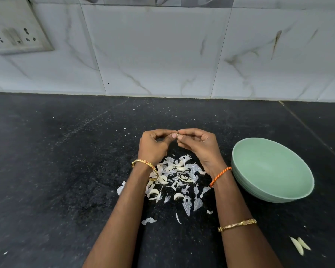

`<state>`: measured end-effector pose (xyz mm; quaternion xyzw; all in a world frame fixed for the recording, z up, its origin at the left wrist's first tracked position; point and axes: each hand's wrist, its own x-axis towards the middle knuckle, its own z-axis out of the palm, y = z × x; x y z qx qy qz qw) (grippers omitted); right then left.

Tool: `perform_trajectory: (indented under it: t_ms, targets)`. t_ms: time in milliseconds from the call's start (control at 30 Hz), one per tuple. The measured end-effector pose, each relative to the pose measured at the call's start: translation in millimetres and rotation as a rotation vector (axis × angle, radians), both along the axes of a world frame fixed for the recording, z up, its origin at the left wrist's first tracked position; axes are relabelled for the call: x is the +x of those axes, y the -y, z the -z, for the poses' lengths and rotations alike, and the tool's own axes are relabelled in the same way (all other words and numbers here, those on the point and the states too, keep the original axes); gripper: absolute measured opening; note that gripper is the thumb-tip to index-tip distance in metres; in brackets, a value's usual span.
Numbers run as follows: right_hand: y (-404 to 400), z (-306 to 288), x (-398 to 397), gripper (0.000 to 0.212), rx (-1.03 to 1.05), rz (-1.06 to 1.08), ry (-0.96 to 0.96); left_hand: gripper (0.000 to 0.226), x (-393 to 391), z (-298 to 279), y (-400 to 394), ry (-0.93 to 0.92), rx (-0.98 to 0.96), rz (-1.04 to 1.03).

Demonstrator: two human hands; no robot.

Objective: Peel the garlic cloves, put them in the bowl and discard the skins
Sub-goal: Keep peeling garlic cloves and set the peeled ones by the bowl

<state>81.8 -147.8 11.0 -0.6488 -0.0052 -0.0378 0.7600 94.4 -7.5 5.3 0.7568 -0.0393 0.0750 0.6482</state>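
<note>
Near right on the black worktop (56,171): two peeled cloves (299,247) lying side by side, outside the green bowl (278,196) that sits further back on the right. Centre, between the forearms: a pile of skins (179,182) with some cloves mixed in. Just beyond it, left hand (155,146) and right hand (198,145) meet fingertip to fingertip, both curled and pinching one small garlic clove (176,135); tiled wall (162,51) at the far edge.
</note>
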Motion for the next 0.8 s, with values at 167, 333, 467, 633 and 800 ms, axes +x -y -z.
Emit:
perform_trajectory:
  t_ms: [167,333,467,633,800]
  targets:
    - [0.3,2.9,0.9,0.015,-0.032,0.061,0.036,0.007,-1.5,1.7,0.3,0.050,0.042,-0.025]
    - [-2.6,0.3,0.6,0.006,0.167,0.063,-0.078,0.008,-2.4,2.6,3.7,0.229,0.255,-0.063]
    - [3.6,0.8,2.1,0.019,0.335,-0.028,-0.162,0.009,-4.0,1.5,5.1,0.229,0.169,-0.028]
    - [4.0,4.2,1.9,0.017,0.194,-0.072,-0.118,0.006,-4.0,-0.1,6.0,0.112,0.100,-0.032]
    - [5.0,5.4,2.5,0.016,0.021,-0.027,-0.015,0.005,-2.1,0.0,3.3,0.041,0.020,0.008]
